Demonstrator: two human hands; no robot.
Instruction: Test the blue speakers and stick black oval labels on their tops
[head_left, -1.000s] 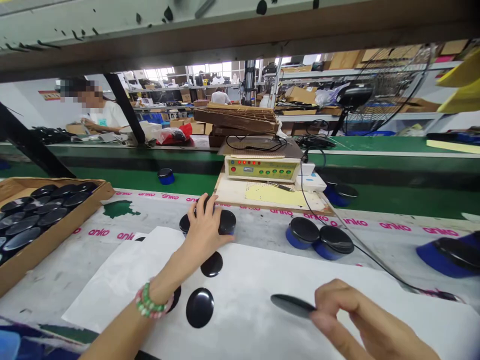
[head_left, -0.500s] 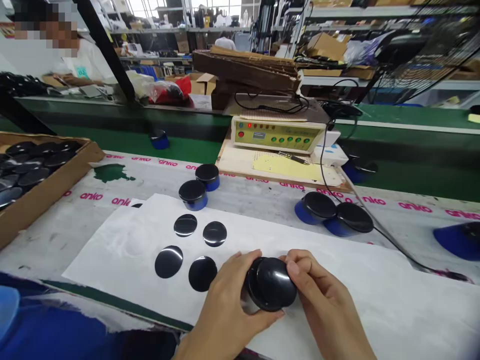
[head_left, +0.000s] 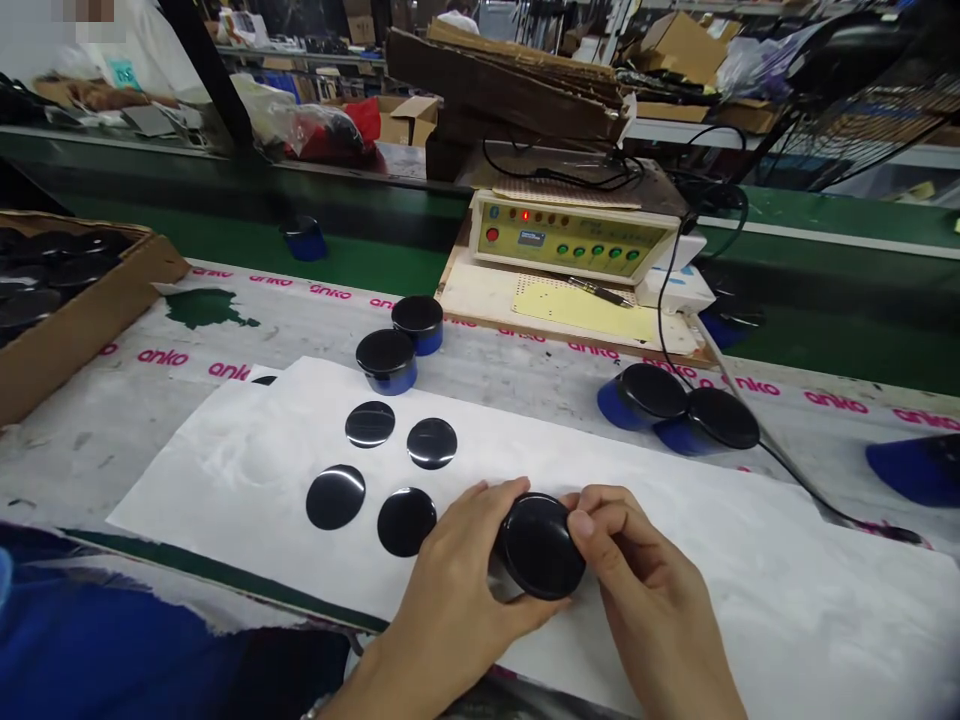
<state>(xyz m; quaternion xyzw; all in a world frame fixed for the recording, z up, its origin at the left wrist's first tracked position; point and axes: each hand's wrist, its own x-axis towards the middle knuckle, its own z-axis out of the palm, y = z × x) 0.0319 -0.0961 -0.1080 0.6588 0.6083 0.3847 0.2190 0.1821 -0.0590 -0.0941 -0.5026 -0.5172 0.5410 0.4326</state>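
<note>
My left hand (head_left: 469, 570) is wrapped round a round black cup-like part, thumb below and fingers at its upper left side. A glossy black disc (head_left: 544, 545) covers the face of that part, nearly level with its rim. The thumb and fingertips of my right hand (head_left: 637, 565) pinch at the right edge of the disc. Beside my left hand, several loose black discs (head_left: 406, 521) lie flat on a white sheet (head_left: 225, 470). Behind them stand two round pieces with black tops and blue sides (head_left: 386, 362), touching each other.
More black-and-blue round pieces (head_left: 649, 392) sit at the right. A cardboard box (head_left: 97, 325) of black round parts is at the left edge. A control box (head_left: 574, 240) with buttons stands behind on a board, its cable (head_left: 795, 490) trailing right. Beyond runs a green belt (head_left: 360, 265).
The disc has shifted left onto the black part; before, it sat off to the right, with the part's left side bare. The view has tilted down slightly.
</note>
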